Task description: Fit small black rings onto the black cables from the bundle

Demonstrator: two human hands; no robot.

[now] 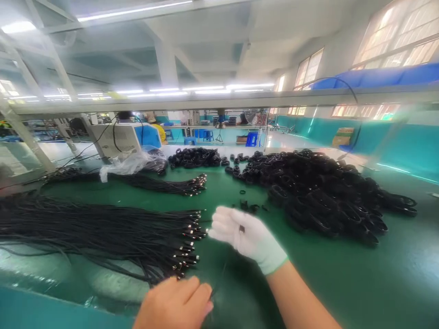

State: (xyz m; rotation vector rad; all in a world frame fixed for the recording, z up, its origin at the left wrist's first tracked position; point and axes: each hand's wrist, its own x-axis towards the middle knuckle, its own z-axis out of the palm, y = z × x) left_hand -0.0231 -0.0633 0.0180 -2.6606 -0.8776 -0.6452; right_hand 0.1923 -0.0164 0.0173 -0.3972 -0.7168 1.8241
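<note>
Bag (128, 163) holds cables; hands (244, 235) pinch clip (242, 228).

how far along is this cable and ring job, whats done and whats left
Done: cannot tell; no finished cables are visibly set apart. In hand: the gloved right hand pinches a small black piece, and the bare left hand rests near the cable ends. Left: a thick bundle of black cables, a second bundle and a big heap of black rings on the green table.

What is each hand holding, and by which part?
The gloved right hand pinches a small dark piece at its fingertips. The bare left hand seems closed on a thin cable; where is unclear.
</note>
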